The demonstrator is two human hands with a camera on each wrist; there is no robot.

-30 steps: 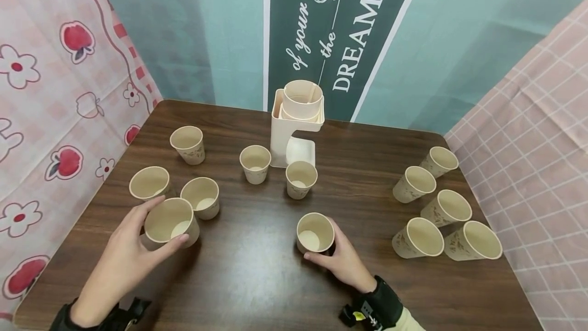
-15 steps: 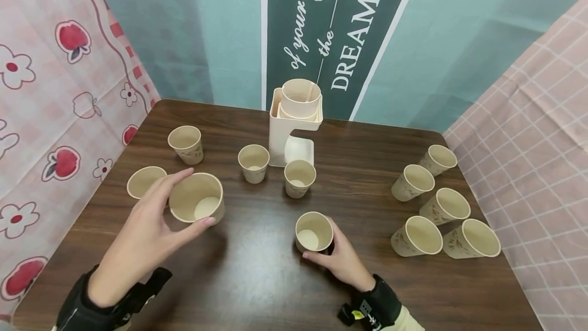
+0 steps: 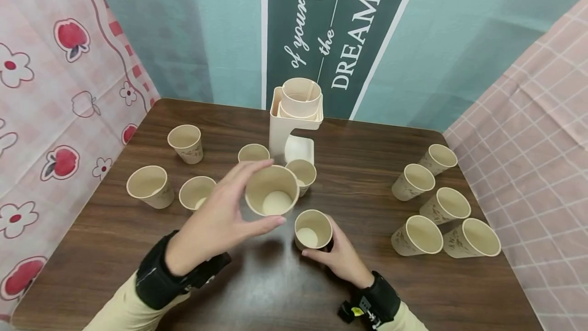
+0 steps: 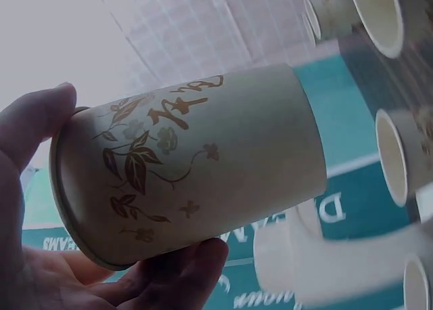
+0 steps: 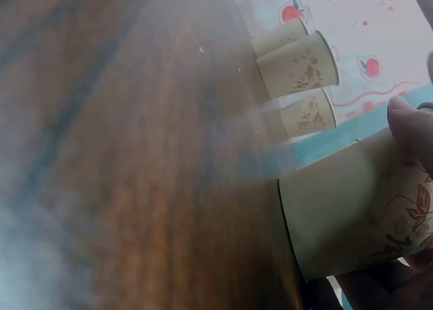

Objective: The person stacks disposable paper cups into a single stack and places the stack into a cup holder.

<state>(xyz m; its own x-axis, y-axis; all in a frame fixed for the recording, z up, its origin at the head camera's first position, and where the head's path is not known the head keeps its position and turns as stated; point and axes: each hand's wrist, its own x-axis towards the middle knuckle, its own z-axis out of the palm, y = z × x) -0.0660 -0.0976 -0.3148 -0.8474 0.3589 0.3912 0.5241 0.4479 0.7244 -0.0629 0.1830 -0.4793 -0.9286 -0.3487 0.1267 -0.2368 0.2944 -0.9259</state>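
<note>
My left hand (image 3: 225,208) grips a beige paper cup (image 3: 272,191) near its rim, thumb on one side and fingers on the other. That cup is raised over the table, and its brown leaf print (image 4: 139,161) shows in the left wrist view. Just to its right, my right hand (image 3: 342,254) holds a second paper cup (image 3: 314,230) upright on the table, with thumb and fingers around its side. The held left cup overlaps two cups behind it in the head view, a cup (image 3: 253,152) and another cup (image 3: 303,172).
A cream cup holder (image 3: 280,134) with a round container on top stands at the back middle. Three paper cups stand at the left, among them a cup (image 3: 150,186). Several more cups, including one cup (image 3: 418,236), are grouped at the right of the brown table (image 3: 367,167).
My left hand has carried its cup from the left group rightward to beside the right hand's cup. The right hand and its cup have stayed in place.
</note>
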